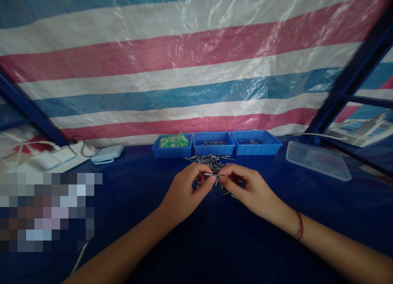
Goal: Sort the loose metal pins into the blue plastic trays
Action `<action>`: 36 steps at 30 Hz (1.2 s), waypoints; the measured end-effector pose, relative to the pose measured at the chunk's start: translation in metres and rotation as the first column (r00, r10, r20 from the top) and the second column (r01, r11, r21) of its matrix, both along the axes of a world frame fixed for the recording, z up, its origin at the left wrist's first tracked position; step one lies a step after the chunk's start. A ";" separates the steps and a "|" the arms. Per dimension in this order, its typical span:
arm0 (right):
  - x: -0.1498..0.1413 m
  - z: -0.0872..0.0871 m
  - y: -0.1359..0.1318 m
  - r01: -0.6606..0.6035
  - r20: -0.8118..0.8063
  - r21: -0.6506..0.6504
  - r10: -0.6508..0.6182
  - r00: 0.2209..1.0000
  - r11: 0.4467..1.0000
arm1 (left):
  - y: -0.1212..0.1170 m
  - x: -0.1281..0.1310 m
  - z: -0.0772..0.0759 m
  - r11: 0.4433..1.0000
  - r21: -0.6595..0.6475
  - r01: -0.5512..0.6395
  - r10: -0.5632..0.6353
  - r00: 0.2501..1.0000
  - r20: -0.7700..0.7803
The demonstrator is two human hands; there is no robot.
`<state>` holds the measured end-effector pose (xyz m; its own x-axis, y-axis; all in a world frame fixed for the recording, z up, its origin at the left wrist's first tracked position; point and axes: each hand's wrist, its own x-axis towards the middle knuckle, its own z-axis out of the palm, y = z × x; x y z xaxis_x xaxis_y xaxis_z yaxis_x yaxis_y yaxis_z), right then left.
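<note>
A loose pile of thin metal pins (211,161) lies on the dark blue table (221,243). My left hand (184,191) and my right hand (248,189) meet just in front of the pile. Their fingertips pinch one small metal pin (215,176) between them, left thumb and forefinger on one end, right on the other. A red string bracelet circles my right wrist (299,225). More pins are partly hidden under my fingers.
Three blue trays stand behind the pile: the left (172,146) holds green pieces, the middle (213,144) and right (256,142) hold pins. A clear plastic lid (317,159) lies at the right. White devices and cables (92,153) sit at the left. A striped tarp hangs behind.
</note>
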<state>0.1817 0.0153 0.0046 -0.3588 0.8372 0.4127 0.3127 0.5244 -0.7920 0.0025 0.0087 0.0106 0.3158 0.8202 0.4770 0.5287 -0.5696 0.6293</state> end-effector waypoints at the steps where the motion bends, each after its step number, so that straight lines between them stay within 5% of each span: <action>1: -0.001 0.000 -0.001 -0.020 0.014 -0.007 0.021 1.000 1.000 | 0.000 0.000 0.000 1.000 -0.004 -0.004 0.004 1.000 0.001; 5: 0.002 0.001 0.005 0.006 -0.012 -0.008 -0.006 1.000 1.000 | 0.000 -0.001 -0.001 1.000 -0.021 -0.022 0.022 1.000 0.009; 8: 0.018 -0.001 0.026 0.231 -0.059 0.043 -0.229 0.972 0.972 | 0.001 -0.002 -0.002 0.999 -0.045 -0.028 0.028 1.000 0.009; 13: 0.064 -0.003 0.069 0.624 0.041 0.166 -0.638 0.769 0.763 | 0.004 -0.002 -0.007 0.998 -0.068 -0.018 0.017 1.000 -0.016; 16: 0.083 -0.003 0.082 0.649 0.259 0.328 -0.727 0.636 0.686 | 0.004 -0.002 -0.007 0.997 -0.079 -0.014 0.011 0.999 -0.044; 19: 0.089 -0.002 0.083 0.639 0.348 0.385 -0.746 0.567 0.666 | 0.006 -0.003 -0.005 0.995 -0.093 -0.031 0.022 0.996 -0.092; 22: 0.081 -0.001 0.075 0.608 0.328 0.389 -0.720 0.611 0.693 | 0.009 -0.007 -0.003 0.996 -0.076 -0.055 0.043 0.987 -0.156; 29: 0.045 0.000 0.047 0.307 0.405 0.333 -0.430 0.807 0.891 | 0.018 -0.020 -0.003 1.000 0.021 -0.014 0.022 0.896 -0.443; 36: 0.028 0.002 0.028 0.151 0.395 0.301 -0.267 0.879 0.942 | 0.022 -0.027 -0.004 0.998 0.024 0.056 -0.030 0.786 -0.617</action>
<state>0.2102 0.0431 0.0067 -0.3753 0.7998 0.4685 0.7121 0.5724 -0.4066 -0.0241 0.0304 0.0069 0.5881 0.7836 0.2001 0.7707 -0.6180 0.1551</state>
